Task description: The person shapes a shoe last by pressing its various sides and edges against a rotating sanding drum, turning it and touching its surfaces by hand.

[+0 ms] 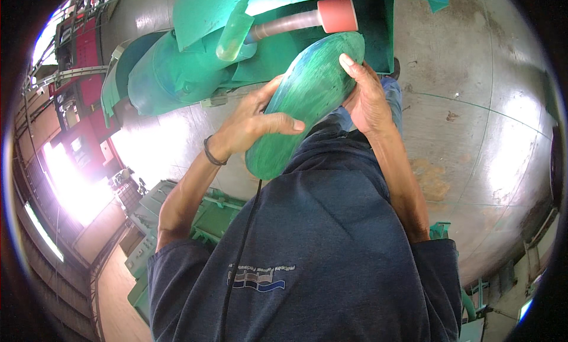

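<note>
A long green shoe sole (313, 87), its face streaked and scuffed, is held at a slant in front of my chest. Around its lower left side wraps my left hand (254, 120), the thumb lying flat across the face and the fingers hidden beneath. My right hand (368, 99) grips the upper right edge, with its thumb on top. Just past the far tip of the sole is a red-orange cylindrical roller (338, 15) on a metal shaft (287, 25); whether they touch, I cannot tell.
The green machine (177, 76) carrying the roller stands in front of me, with a translucent green nozzle-like part (234, 34) hanging by the shaft. Grey floor (455, 117) spreads to the right. Green equipment (160, 200) stands at left; a dark cord (239, 253) hangs down my shirt.
</note>
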Demonstrator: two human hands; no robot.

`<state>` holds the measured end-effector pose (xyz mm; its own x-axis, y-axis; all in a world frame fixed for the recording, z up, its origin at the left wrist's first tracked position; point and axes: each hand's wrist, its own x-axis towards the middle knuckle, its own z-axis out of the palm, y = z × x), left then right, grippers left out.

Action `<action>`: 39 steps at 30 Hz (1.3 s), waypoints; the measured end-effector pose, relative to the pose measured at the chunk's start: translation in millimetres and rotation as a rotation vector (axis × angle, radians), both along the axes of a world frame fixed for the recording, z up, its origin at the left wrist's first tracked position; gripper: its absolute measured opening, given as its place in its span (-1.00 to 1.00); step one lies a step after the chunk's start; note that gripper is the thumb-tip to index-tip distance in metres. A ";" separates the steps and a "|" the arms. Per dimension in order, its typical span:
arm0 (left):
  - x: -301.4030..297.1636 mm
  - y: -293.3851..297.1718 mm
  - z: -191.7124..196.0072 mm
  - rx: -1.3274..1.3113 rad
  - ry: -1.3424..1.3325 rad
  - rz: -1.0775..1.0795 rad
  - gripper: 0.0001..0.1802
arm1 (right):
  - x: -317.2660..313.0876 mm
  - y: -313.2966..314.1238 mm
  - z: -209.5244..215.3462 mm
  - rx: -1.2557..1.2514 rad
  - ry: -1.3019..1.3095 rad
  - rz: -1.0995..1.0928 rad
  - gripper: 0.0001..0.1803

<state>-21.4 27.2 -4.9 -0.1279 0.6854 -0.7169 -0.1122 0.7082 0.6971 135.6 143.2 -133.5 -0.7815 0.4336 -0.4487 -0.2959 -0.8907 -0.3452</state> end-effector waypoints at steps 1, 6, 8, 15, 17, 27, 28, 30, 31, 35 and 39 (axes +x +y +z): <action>0.3 -1.2 0.8 0.003 0.013 0.000 -0.09 | -0.1 -0.5 0.6 0.000 0.000 0.000 -0.57; 1.6 -8.5 7.2 0.013 0.068 -0.007 -0.04 | 1.7 -6.7 4.0 0.003 0.009 0.008 -0.56; 1.5 -7.2 6.0 0.106 0.209 -0.127 -0.07 | 3.1 -8.2 2.6 -0.036 0.038 0.015 -0.56; -5.1 28.0 -18.4 0.095 0.331 -0.192 -0.15 | -2.3 3.6 -23.2 -0.143 0.074 -0.023 -0.49; -9.9 36.6 -18.8 -0.036 0.316 -0.227 -0.17 | -6.3 5.5 -30.6 -0.164 0.091 -0.010 -0.48; -17.9 55.2 -39.8 -0.121 0.206 -0.195 -0.36 | -12.3 16.0 -45.9 -0.168 0.087 -0.015 -0.46; -17.7 53.6 -40.7 -0.132 0.191 -0.182 -0.24 | -12.3 16.1 -45.9 -0.180 0.095 -0.003 -0.46; -16.4 49.3 -39.9 -0.145 0.177 -0.165 -0.12 | -11.9 14.9 -44.4 -0.169 0.092 -0.012 -0.46; -15.8 46.1 -37.4 -0.128 0.215 -0.172 -0.13 | -12.3 13.7 -42.7 -0.170 0.106 -0.003 -0.46; -8.1 37.9 -24.5 -0.090 0.309 -0.174 -0.16 | -10.1 9.5 -34.0 -0.168 0.073 0.009 -0.46; -5.4 30.6 -3.1 -0.054 0.307 -0.220 -0.29 | -7.5 2.0 -25.0 -0.162 0.103 0.005 -0.45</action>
<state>-26.8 57.8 -7.9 -0.1957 0.6825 -0.7042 0.2549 0.7288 0.6355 128.1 145.2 -158.5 -0.8289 0.3580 -0.4298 -0.3179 -0.9337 -0.1648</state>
